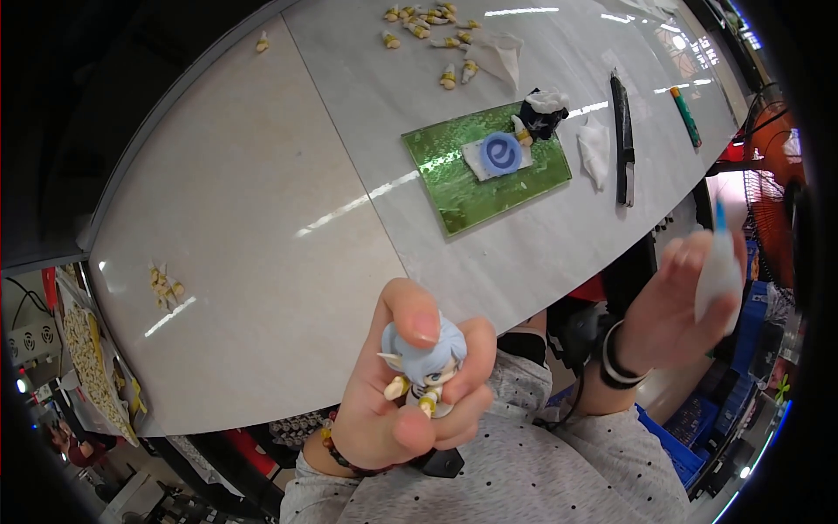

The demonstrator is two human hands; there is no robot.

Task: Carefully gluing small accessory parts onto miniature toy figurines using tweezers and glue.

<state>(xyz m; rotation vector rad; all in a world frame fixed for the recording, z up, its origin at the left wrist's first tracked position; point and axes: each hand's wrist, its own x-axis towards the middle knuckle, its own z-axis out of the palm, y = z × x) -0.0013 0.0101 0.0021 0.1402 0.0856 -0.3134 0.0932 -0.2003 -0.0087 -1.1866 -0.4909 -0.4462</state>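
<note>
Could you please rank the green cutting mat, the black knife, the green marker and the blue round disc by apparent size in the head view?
1. green cutting mat
2. black knife
3. green marker and blue round disc: too alike to rank; the marker is longer but thinner, and lies nearer the bent rim.

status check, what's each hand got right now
Left hand pinching blue-haired figurine head. Right hand holding small white bottle, raised. Nothing between them.

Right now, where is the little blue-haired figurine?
In the head view, the blue-haired figurine sits low and centre, pinched in the left hand, just off the table's near edge.
</note>
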